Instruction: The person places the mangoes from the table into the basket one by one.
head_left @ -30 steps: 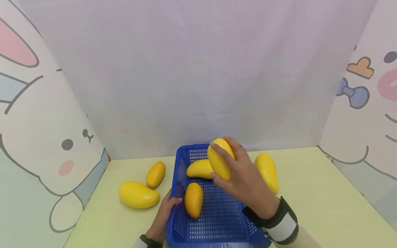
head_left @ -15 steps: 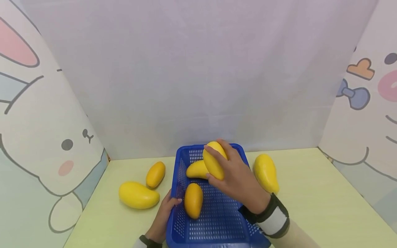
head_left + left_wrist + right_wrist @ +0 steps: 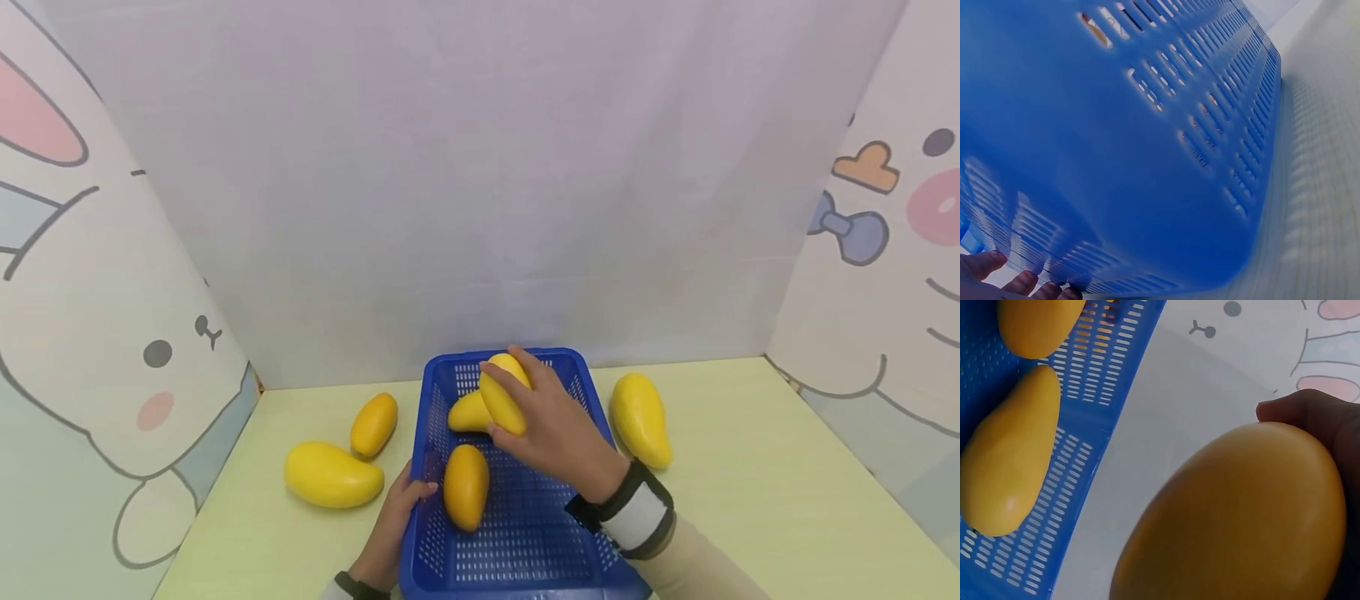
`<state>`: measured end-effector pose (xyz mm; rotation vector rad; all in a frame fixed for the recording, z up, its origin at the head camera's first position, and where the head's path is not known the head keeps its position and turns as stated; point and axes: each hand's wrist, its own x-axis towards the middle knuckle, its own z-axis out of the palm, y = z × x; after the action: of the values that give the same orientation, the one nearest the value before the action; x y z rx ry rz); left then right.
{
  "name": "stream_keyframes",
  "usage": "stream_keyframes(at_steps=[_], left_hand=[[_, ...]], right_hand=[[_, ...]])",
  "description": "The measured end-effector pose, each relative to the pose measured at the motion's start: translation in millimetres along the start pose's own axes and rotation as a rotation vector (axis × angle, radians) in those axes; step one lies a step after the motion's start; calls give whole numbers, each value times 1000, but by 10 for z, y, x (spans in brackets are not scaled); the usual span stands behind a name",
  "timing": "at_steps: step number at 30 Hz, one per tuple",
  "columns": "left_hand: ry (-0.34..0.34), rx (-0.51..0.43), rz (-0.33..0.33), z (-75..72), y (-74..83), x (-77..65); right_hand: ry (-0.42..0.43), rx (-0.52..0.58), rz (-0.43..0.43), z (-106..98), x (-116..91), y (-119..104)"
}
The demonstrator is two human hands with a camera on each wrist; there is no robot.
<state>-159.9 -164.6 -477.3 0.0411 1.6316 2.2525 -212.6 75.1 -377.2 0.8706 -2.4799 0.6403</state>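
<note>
My right hand (image 3: pixel 551 425) grips a yellow mango (image 3: pixel 504 398) over the back part of a blue plastic basket (image 3: pixel 517 594). In the right wrist view this held mango (image 3: pixel 1235 531) fills the lower right, a finger across its top. Under it, partly covered in the head view, another yellow mango (image 3: pixel 467 412) lies in the basket. An orange-yellow mango (image 3: pixel 466 487) rests nearer the basket's left wall. My left hand (image 3: pixel 393 517) holds that left side, thumb over the rim. Its fingertips (image 3: pixel 1020 282) show against the slotted wall in the left wrist view.
On the pale table (image 3: pixel 765 483), left of the basket, lie a large yellow mango (image 3: pixel 332 475) and a smaller orange-yellow mango (image 3: pixel 373 425). One more yellow mango (image 3: pixel 641 421) lies to its right. A white cloth (image 3: pixel 480 183) closes off the back, with cartoon-printed panels (image 3: pixel 90 350) at both sides.
The right hand has moved left and slightly down with the mango, now over the back mango in the basket. The left hand keeps its hold on the basket.
</note>
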Motion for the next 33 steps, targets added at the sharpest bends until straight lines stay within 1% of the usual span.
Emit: stream_keyframes(at_steps=[8, 14, 18, 22, 27, 33], left_hand=[[14, 17, -31, -5, -10, 7], [19, 22, -24, -5, -13, 2], [10, 14, -14, 2, -5, 3], [10, 14, -13, 10, 13, 10], [17, 20, -15, 10, 26, 13], [13, 20, -14, 2, 6, 12]], right_hand=[[-44, 0, 14, 86, -6, 30], [-74, -22, 24, 138, -10, 24], [-101, -30, 23, 170, -22, 23], [-111, -33, 22, 190, -37, 28], [-133, -31, 42, 221, -58, 35], [-183, -33, 78, 270, -81, 33]])
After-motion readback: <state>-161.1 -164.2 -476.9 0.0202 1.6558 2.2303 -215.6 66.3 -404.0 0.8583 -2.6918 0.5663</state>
